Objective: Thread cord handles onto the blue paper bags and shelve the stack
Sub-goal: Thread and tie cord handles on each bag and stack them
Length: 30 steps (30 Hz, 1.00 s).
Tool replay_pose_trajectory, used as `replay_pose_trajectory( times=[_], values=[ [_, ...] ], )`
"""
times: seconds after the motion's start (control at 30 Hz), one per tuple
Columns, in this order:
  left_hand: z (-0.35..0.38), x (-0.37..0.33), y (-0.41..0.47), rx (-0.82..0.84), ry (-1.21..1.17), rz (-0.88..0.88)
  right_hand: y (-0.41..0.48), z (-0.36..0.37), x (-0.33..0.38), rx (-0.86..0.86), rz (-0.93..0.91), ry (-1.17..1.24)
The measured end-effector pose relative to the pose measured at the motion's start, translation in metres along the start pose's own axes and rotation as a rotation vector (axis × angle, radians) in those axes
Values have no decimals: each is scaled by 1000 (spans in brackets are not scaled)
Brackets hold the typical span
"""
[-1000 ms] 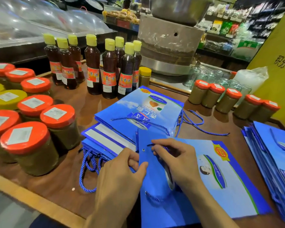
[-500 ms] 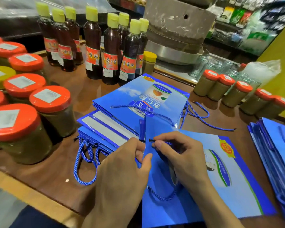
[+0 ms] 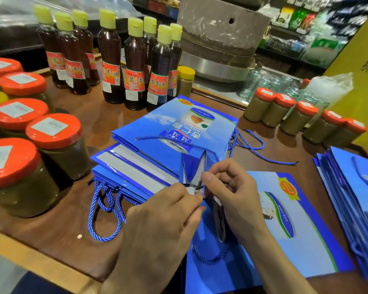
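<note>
The blue paper bag (image 3: 285, 230) lies flat on the tabletop (image 3: 57, 230), its folded edge raised. The left hand (image 3: 157, 225) has its fingers clamped on that edge; the right hand (image 3: 236, 194) pinches the blue cord (image 3: 208, 258) against it. Just behind sits a stack of corded bags (image 3: 157, 141), with another bag pile (image 3: 357, 187) at the right and red-lidded jars (image 3: 53, 143) at the left.

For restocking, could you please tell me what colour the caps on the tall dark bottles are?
The caps are pale yellow-green; head view.
</note>
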<state>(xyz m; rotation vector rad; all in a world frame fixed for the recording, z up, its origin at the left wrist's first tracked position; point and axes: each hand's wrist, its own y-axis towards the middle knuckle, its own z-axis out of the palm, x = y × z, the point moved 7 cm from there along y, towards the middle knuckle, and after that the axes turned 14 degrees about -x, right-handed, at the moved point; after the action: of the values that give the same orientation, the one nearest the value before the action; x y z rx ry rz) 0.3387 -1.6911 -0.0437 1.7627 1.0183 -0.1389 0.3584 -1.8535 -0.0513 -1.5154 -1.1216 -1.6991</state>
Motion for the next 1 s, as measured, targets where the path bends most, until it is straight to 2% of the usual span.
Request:
replay_pose_trajectory(
  times=[0.17,0.27,0.53,0.63,0.8,1.0],
  values=[
    [5,10,2,53,-201,-294,3,-4,-5,-22,16,25],
    [8,19,3,46,-162,-400,2,-2,-9,-8,32,21],
    [4,13,8,-57,-31,-367,1,-1,-10,-19,62,33],
    [4,15,7,-52,-57,-343,1,1,-14,-9,59,28],
    [16,20,7,58,-67,-338,2,3,-20,3,59,27],
    [12,22,7,30,-58,-423,-2,6,-19,38,72,12]
  ],
)
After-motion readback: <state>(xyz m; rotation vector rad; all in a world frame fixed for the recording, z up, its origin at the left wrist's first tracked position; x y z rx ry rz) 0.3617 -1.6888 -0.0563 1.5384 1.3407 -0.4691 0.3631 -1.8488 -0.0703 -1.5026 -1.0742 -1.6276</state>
